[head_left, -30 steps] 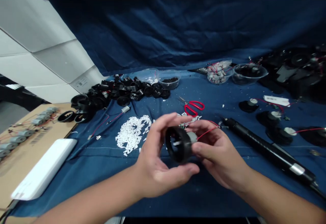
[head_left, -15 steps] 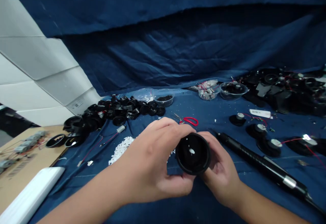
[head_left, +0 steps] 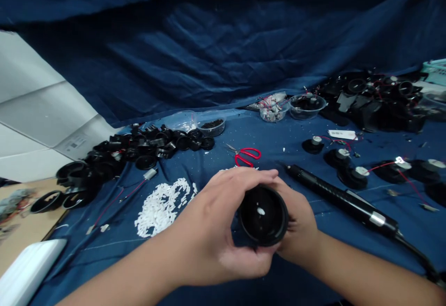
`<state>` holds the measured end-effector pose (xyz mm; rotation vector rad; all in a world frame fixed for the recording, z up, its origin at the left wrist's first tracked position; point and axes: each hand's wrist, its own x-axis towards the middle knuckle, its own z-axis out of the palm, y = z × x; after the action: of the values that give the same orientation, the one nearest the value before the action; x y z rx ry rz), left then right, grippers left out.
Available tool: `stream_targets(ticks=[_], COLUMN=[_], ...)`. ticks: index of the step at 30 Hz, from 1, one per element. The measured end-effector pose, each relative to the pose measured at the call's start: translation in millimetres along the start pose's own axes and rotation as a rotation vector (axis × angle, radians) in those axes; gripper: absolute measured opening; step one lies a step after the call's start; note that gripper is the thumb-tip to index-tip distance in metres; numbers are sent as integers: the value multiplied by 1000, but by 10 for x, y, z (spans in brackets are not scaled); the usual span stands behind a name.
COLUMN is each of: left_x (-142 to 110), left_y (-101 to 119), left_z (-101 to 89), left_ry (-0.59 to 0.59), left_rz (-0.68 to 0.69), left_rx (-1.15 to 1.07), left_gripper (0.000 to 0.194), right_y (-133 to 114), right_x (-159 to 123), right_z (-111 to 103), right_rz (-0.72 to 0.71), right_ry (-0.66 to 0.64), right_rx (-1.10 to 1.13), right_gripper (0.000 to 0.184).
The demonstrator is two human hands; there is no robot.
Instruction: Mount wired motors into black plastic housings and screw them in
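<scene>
Between my two hands is a round black plastic cup-shaped housing (head_left: 264, 227), its mouth turned up toward me. A small white spot shows deep inside it. My left hand (head_left: 223, 231) curves around its left side, with the thumb below and the fingers over the top edge. My right hand (head_left: 299, 218) grips it from the right and behind, where most of the fingers are hidden. Just beyond the hands lie scissors with red handles (head_left: 249, 153). On the left, a loose heap of small white pieces (head_left: 158, 208) rests on the blue cloth.
A black electric screwdriver (head_left: 343, 199) with a cable lies at right. Behind it sit black discs with small motors (head_left: 360, 173) and red wires. Black plastic parts (head_left: 146, 146) are piled at back left. Clear bowls (head_left: 306, 106) stand along the back. A white bar (head_left: 33, 269) lies front left.
The view has shifted right and slightly down, showing more of the scissors and white pieces. Both hands still hold the black housing; the right fingers have closed further round it.
</scene>
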<state>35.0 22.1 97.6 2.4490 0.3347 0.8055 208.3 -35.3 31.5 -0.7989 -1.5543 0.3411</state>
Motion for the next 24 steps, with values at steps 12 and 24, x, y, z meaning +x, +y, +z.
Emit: stream_targets(ticks=[12, 24], left_x=[15, 43], left_y=[-73, -62], left_z=[15, -41], left_ry=[47, -67], left_rz=[33, 67], left_rx=[-83, -202], left_gripper=[71, 72], right_y=[18, -37], right_x=[-106, -82], right_z=[31, -3], right_rz=[82, 112], right_ry=[-70, -186], right_rx=[-4, -78], right_gripper=[25, 12])
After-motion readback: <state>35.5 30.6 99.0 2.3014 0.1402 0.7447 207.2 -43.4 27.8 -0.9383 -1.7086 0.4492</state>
